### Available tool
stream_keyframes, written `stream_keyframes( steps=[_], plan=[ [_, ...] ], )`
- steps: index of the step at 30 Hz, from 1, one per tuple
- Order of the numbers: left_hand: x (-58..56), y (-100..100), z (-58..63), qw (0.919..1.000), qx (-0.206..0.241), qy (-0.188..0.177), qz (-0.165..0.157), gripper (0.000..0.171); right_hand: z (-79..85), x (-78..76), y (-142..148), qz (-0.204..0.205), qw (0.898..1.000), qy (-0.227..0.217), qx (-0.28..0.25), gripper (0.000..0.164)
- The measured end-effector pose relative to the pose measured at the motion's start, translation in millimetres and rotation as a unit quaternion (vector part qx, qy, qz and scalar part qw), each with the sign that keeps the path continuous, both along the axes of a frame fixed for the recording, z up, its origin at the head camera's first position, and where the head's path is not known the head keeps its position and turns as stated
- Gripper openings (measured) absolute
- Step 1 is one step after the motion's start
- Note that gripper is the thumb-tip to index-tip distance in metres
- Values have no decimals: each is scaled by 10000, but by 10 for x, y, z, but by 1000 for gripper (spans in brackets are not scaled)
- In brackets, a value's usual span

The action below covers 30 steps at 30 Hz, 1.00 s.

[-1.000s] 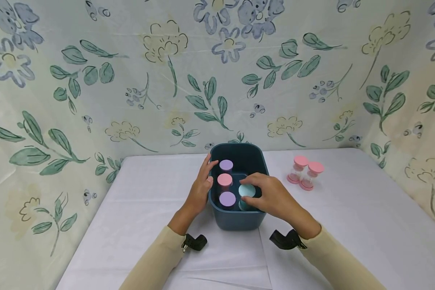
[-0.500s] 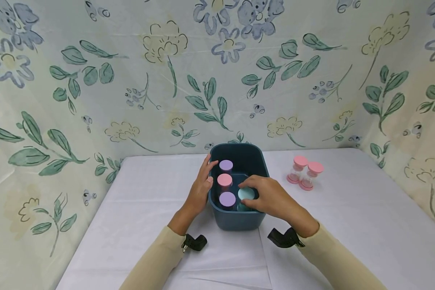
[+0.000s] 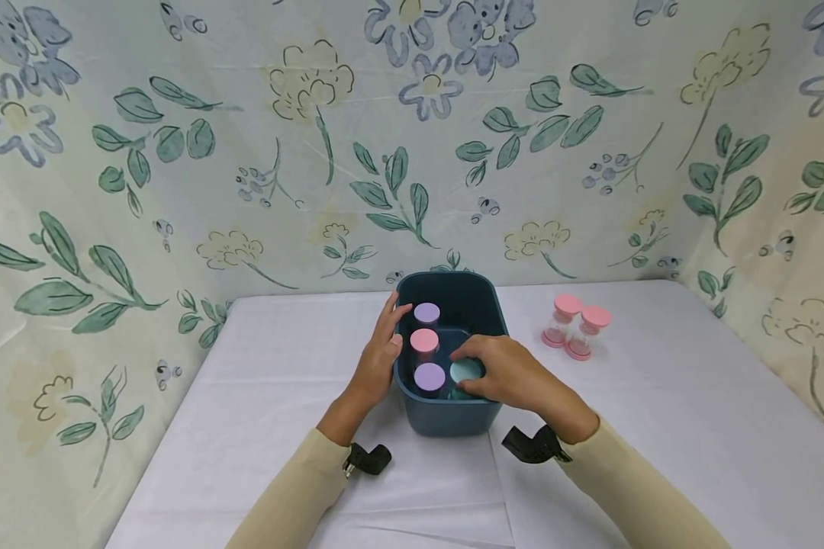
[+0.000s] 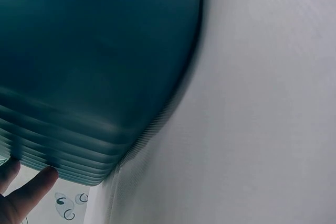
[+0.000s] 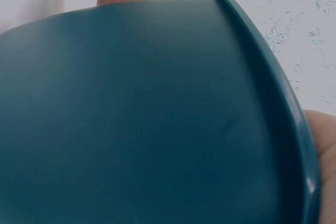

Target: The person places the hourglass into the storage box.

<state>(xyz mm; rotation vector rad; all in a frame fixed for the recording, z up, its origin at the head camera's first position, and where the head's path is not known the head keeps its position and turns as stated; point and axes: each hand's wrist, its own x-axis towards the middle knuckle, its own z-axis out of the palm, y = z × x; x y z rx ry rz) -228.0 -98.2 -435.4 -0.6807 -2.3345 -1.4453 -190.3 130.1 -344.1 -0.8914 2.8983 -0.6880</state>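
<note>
A dark teal bin [image 3: 449, 419] stands on the white table. Against its left wall rests my left hand [image 3: 378, 358], fingers fairly straight; in the left wrist view two fingertips [image 4: 48, 174] lie by the ribbed outer side. My right hand [image 3: 511, 371] reaches over the right rim and pinches the light blue cap of a sand timer [image 3: 465, 370] between thumb and fingers. That timer's lower part is mostly hidden. Along the left inside stand a purple-capped timer [image 3: 427, 313], a pink-capped timer [image 3: 424, 341] and a nearer purple-capped timer [image 3: 429, 377].
Two pink sand timers, a left one [image 3: 561, 320] and a right one [image 3: 588, 333], stand close together on the table right of the bin. A floral cloth [image 3: 357, 175] hangs behind the table [image 3: 281, 366]. The bin's wall fills most of the right wrist view.
The right hand has shifted slightly left and lower into the bin with the light blue timer. The left hand and the other timers stay in place.
</note>
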Motion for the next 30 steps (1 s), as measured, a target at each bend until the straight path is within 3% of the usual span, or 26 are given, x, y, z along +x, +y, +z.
stream_keyframes(
  steps=[8,30],
  plan=[
    [-28,-14,-9,10000,30,34,5,52,36,-6,-35,-3,9998,-116,136,33],
    [-3,-2,-21,9999,111,-9,-61,54,-28,27,21,-84,9993,-3,-370,47]
  ],
)
